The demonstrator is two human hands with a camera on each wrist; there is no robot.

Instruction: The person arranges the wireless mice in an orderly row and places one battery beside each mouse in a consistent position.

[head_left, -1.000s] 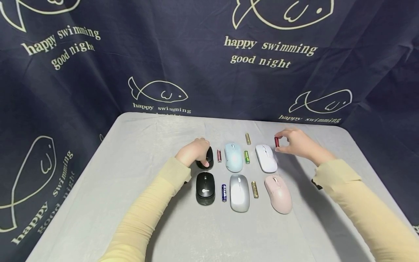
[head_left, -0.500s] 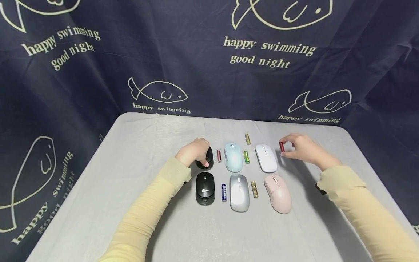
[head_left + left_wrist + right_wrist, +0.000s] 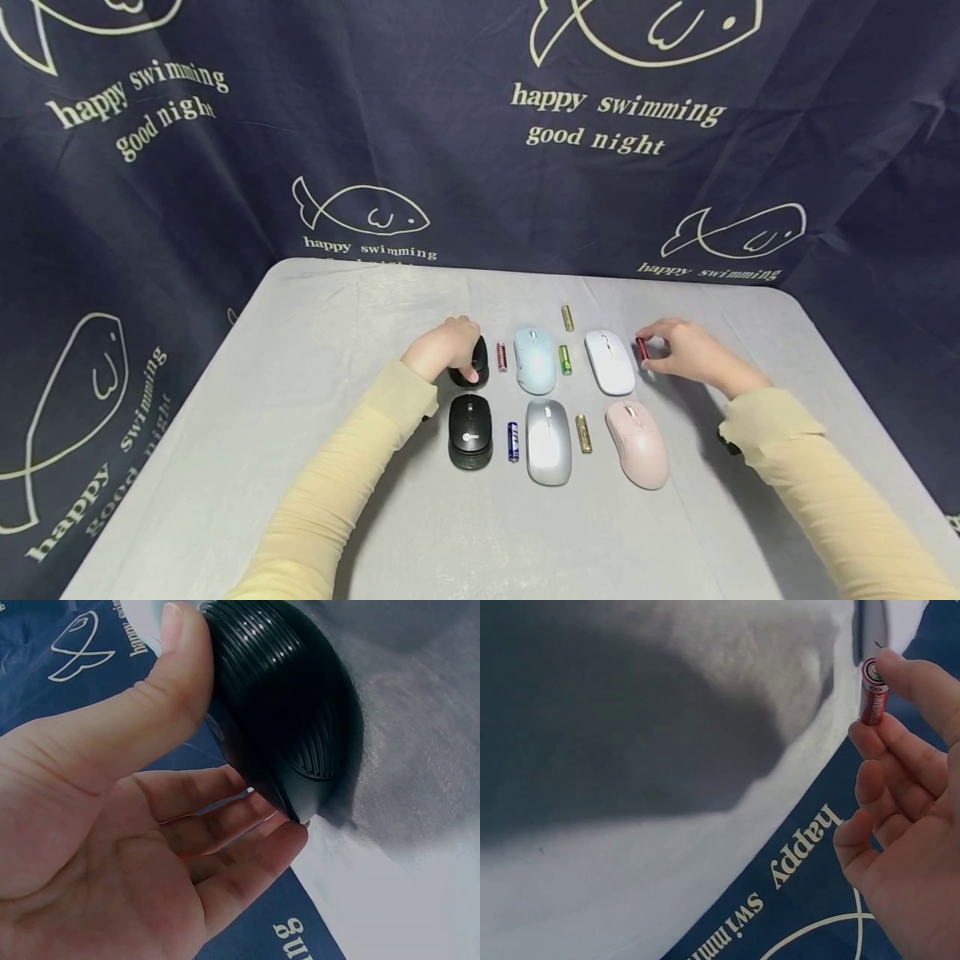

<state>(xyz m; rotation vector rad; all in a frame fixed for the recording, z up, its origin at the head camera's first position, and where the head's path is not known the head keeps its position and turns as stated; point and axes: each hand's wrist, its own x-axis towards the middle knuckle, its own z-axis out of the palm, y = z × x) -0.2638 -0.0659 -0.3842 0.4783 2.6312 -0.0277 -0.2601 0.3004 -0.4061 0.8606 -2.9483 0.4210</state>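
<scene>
My left hand [image 3: 442, 346] grips a black computer mouse [image 3: 482, 358] at the back left of the group, thumb on one side and fingers on the other. In the left wrist view the ribbed black mouse [image 3: 292, 690] fills the top middle. My right hand [image 3: 693, 358] pinches a red AA-size battery [image 3: 642, 348] by its two ends, thumb against one end. That battery is just right of the white mouse [image 3: 611, 363], close over the table. The right wrist view shows the battery [image 3: 874, 703] between thumb and fingers, its other fingers curled loosely.
In the front row lie a black mouse [image 3: 470, 429], a grey mouse [image 3: 549, 442] and a pink mouse [image 3: 639, 446]. A light blue mouse [image 3: 536, 362] is behind. Between them lie a red battery [image 3: 502, 357], a blue battery [image 3: 513, 442], a green battery [image 3: 566, 360] and gold batteries [image 3: 583, 434].
My right hand has shifted slightly right and then nearer to me and lower, bringing the red battery beside the white mouse. The left hand has stayed on the black mouse.
</scene>
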